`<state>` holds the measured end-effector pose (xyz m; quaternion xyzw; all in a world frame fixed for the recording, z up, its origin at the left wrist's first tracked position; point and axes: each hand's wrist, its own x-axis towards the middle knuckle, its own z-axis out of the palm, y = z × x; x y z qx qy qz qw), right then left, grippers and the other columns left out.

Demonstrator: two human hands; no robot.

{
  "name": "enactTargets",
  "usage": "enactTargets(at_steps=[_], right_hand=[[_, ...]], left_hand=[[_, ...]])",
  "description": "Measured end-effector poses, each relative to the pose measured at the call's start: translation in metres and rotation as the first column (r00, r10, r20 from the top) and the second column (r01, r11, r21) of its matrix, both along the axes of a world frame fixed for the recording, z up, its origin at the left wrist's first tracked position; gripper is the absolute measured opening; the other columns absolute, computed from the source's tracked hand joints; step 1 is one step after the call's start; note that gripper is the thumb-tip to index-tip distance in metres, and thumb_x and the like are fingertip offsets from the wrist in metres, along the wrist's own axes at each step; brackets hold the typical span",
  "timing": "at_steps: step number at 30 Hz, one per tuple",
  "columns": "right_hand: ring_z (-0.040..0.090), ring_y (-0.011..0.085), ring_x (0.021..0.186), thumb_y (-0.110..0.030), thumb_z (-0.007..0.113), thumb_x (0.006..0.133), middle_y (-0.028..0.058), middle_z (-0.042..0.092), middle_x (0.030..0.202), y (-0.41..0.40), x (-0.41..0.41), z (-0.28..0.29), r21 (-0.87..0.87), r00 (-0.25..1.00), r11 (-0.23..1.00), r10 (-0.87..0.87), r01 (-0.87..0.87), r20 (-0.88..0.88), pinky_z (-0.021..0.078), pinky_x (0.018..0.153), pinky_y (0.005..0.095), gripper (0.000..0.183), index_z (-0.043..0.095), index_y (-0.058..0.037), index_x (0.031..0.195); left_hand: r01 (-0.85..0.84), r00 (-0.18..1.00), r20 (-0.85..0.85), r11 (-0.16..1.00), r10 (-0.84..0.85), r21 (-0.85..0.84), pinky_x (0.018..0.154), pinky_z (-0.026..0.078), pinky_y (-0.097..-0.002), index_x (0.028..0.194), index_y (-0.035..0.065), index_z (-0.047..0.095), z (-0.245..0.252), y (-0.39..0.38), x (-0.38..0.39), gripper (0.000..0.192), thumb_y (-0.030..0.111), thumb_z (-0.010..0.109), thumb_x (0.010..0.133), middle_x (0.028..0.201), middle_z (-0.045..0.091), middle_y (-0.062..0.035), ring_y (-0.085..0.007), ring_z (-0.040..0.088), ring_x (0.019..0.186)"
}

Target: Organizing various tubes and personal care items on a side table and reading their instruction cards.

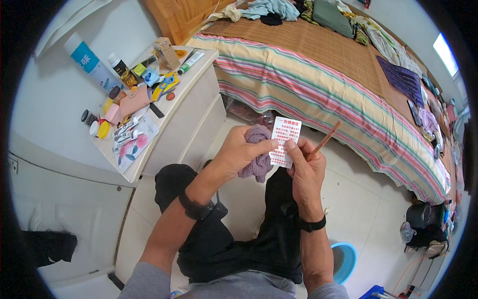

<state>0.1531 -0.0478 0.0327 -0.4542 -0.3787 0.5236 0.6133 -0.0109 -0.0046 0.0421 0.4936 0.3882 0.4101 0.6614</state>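
Note:
My left hand [239,151] grips a bunched mauve knitted piece [260,164], and its thumb presses on the left edge of a small white card [281,130] with red writing. The card's right edge is pinched under the thumb of my right hand [308,164]. A thin reddish-brown stick [328,136] passes between the fingers of that same hand and slants up to the right. Both hands are above my knees, side by side, with the card spanning the gap between them. The mauve piece hangs below my left thumb.
At the left stands a dresser [186,123] crowded with bottles, jars, tubes and blue-handled scissors [167,82]. Ahead is a bed with a striped sheet [298,78], clothes lying along its far side. A blue basin [345,261] is on the floor at the right, and a dark bucket [417,215] farther right.

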Motion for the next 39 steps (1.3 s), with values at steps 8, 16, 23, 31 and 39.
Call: enactTargets(at_steps=[8, 16, 23, 31, 39], right_hand=[[0.044, 0.0003, 0.054, -0.02, 0.066, 0.094, -0.0055, 0.058, 0.069, -0.004, 0.003, -0.003, -0.055, 1.0, 0.998, 0.009, -0.01, -0.005, 0.0316, 0.047, 0.0173, 0.018, 0.068, -0.0018, 0.092], [0.044, -0.0005, 0.056, -0.02, 0.065, 0.094, -0.006, 0.06, 0.073, -0.004, 0.004, -0.018, -0.075, 0.999, 0.997, 0.032, -0.033, -0.017, 0.0294, 0.047, 0.0168, 0.017, 0.068, -0.0029, 0.096], [0.043, 0.0002, 0.053, -0.02, 0.064, 0.095, -0.0056, 0.057, 0.07, 0.0, 0.0, -0.027, -0.092, 0.999, 0.996, 0.016, -0.02, -0.042, 0.0307, 0.046, 0.0179, 0.02, 0.068, -0.0003, 0.096], [0.043, 0.0007, 0.053, -0.02, 0.064, 0.095, -0.0053, 0.058, 0.071, 0.002, -0.002, -0.037, -0.087, 0.999, 0.996, 0.009, -0.013, -0.05, 0.0318, 0.046, 0.0181, 0.021, 0.068, -0.0001, 0.097], [0.043, 0.0007, 0.053, -0.021, 0.064, 0.095, -0.0054, 0.058, 0.071, 0.002, -0.004, -0.037, -0.087, 0.998, 0.996, 0.014, -0.019, -0.057, 0.032, 0.046, 0.0179, 0.022, 0.069, 0.0003, 0.1]], left_hand=[[-0.12, 0.993, 0.022, 0.992, 0.12, 0.026, 0.057, 0.053, -0.0238, 0.09, -0.0018, 0.067, 0.001, 0.003, 0.004, 0.017, 0.013, 0.072, 0.086, 0.077, 0.068, -0.0048, -0.0083, 0.063, 0.064], [-0.177, 0.983, -0.03, 0.981, 0.18, 0.078, 0.059, 0.051, -0.0225, 0.092, -0.0015, 0.068, -0.007, 0.008, 0.007, 0.015, 0.012, 0.073, 0.086, 0.08, 0.069, -0.0037, -0.0072, 0.062, 0.066], [-0.189, 0.98, -0.055, 0.981, 0.191, 0.047, 0.058, 0.051, -0.0225, 0.093, -0.0019, 0.068, -0.007, 0.008, 0.007, 0.015, 0.01, 0.072, 0.085, 0.079, 0.068, -0.0037, -0.0067, 0.061, 0.065], [-0.199, 0.974, -0.103, 0.979, 0.202, 0.038, 0.054, 0.05, -0.022, 0.093, -0.0023, 0.068, -0.01, 0.008, 0.006, 0.015, 0.01, 0.072, 0.086, 0.078, 0.067, -0.0038, -0.0068, 0.061, 0.062], [-0.212, 0.972, -0.093, 0.977, 0.214, 0.034, 0.056, 0.05, -0.0221, 0.094, -0.0029, 0.067, -0.009, 0.008, 0.006, 0.015, 0.009, 0.071, 0.086, 0.079, 0.067, -0.0042, -0.0069, 0.061, 0.064]])
